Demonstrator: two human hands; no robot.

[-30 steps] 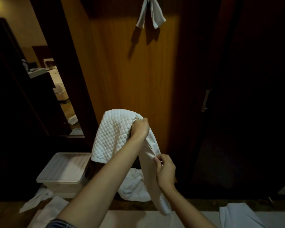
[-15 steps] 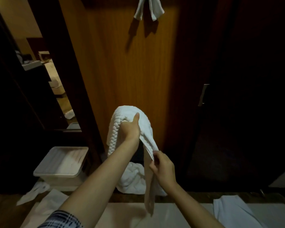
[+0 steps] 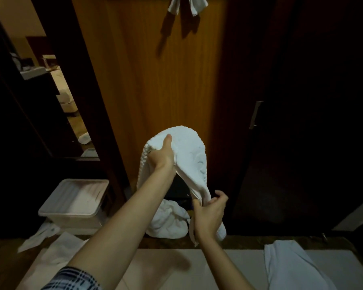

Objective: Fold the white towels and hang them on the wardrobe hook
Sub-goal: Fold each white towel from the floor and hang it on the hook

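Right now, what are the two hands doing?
Left hand: grip closed on the top of the white towel, held up.
Right hand: grip closed on the towel's lower hanging end.

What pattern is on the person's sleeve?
A dark-and-white plaid check on the sleeve, seen in the head view, bottom left.

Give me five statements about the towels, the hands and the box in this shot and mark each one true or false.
1. The left hand holds the white towel up high. True.
2. The right hand is empty. False: it grips the towel's lower end.
3. A towel already hangs at the top of the wooden door. True.
4. The plastic box stands at the right. False: it stands at the left.
5. Another white towel lies at the lower right. True.
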